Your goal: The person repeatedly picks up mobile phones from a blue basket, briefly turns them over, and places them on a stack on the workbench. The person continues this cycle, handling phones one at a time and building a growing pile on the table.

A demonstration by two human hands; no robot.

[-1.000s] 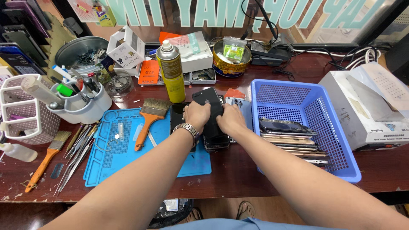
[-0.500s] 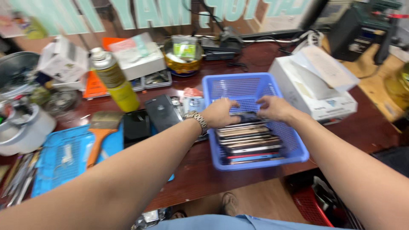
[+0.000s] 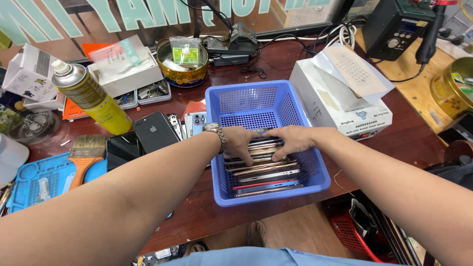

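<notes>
A blue plastic basket (image 3: pixel 246 101) stands on the dark wooden table and holds a row of several phones (image 3: pixel 266 175) set on edge. My left hand (image 3: pixel 240 143), with a metal watch on the wrist, reaches into the basket, its fingers resting on the phones' top edges. My right hand (image 3: pixel 290 140) is beside it, fingers spread over the same row. Neither hand has a phone lifted out. Left of the basket a black phone (image 3: pixel 155 130) lies face down on the table.
A yellow spray can (image 3: pixel 93 98) and an orange-handled brush (image 3: pixel 84 157) sit at left by a blue work mat (image 3: pixel 34 184). White boxes (image 3: pixel 345 106) stand right of the basket. A gold bowl (image 3: pixel 182 69), cables and a black soldering station (image 3: pixel 394 27) are behind.
Both hands left the black phone by the mat, moved right into the basket and now rest on the row of phones. The camera turned right and closer.
</notes>
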